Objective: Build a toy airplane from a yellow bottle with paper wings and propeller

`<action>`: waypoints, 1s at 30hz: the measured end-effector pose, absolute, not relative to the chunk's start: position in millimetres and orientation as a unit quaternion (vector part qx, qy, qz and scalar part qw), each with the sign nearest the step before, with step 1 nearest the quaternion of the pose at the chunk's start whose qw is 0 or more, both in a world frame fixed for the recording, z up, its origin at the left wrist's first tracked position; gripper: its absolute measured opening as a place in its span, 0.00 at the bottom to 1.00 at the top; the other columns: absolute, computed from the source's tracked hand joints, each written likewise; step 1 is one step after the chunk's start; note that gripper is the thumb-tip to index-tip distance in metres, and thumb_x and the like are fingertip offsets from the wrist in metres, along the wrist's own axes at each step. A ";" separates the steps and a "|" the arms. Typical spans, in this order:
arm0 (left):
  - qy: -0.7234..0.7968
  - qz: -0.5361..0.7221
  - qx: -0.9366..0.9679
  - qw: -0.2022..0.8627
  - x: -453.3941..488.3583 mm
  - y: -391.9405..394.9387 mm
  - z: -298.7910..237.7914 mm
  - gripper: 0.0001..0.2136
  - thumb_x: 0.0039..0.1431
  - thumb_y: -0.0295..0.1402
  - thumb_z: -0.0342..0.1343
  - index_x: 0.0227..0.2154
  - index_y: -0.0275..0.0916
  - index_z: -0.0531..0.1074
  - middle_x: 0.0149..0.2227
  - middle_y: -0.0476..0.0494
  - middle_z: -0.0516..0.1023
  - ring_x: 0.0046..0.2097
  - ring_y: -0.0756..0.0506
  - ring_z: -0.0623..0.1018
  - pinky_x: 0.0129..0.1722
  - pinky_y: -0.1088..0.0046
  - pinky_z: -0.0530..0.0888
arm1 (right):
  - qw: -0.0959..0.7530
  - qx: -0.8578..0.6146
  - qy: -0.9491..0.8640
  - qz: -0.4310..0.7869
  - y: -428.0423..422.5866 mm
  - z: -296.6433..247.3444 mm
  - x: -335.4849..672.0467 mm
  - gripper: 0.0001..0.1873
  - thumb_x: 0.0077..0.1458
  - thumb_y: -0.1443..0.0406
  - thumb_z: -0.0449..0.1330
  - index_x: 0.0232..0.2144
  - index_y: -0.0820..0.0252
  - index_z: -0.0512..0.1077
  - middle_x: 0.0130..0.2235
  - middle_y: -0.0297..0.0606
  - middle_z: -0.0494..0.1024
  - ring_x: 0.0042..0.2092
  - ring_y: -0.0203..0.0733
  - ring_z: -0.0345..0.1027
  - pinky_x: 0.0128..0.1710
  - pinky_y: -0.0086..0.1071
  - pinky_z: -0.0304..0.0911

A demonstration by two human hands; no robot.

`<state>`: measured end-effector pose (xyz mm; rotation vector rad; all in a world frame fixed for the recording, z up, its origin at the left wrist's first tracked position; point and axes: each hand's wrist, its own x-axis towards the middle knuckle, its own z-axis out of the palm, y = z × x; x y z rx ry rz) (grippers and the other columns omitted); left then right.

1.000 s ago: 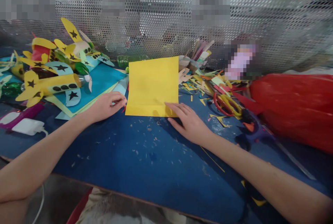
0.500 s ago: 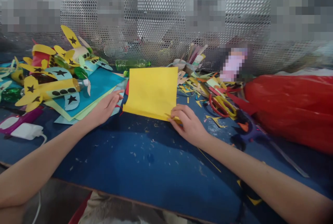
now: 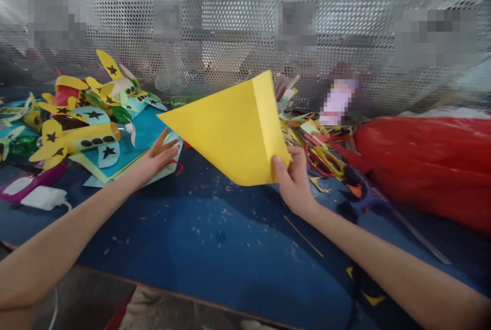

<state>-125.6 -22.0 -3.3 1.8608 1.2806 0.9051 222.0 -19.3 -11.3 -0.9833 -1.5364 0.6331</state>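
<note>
A sheet of yellow paper (image 3: 226,133) is raised and tilted above the blue table (image 3: 184,248), with a crease down its right side. My right hand (image 3: 295,181) pinches it at the lower right edge, thumb in front. My left hand (image 3: 157,158) is beside the paper's left corner, fingers spread and holding nothing. Under and behind that hand lie blue and pale green paper sheets (image 3: 126,158). Further left are toy planes made from bottles and paper, the nearest a yellow plane (image 3: 92,135) with black stars.
Red-and-yellow-handled scissors (image 3: 326,161), paper scraps and a purple glue gun (image 3: 364,192) lie at the right, near a large red plastic bag (image 3: 425,161). A purple object and a white charger (image 3: 44,197) lie at the left. A perforated metal screen (image 3: 238,13) stands behind.
My right hand has lifted the yellow paper and turned it, so its left corner now points left. My left hand's fingers have spread. The view has shifted slightly.
</note>
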 end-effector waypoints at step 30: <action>0.368 0.326 0.658 0.571 -87.7 -63.9 30.2 0.42 0.43 0.49 0.66 0.62 0.46 0.57 0.57 0.35 0.70 0.54 0.32 0.73 0.52 0.51 0.71 | 0.410 -0.336 -0.725 0.440 -18.9 -10.1 218.4 0.10 0.63 0.55 0.49 0.41 0.50 0.53 0.31 0.32 0.75 0.27 0.39 0.70 0.24 0.33 0.67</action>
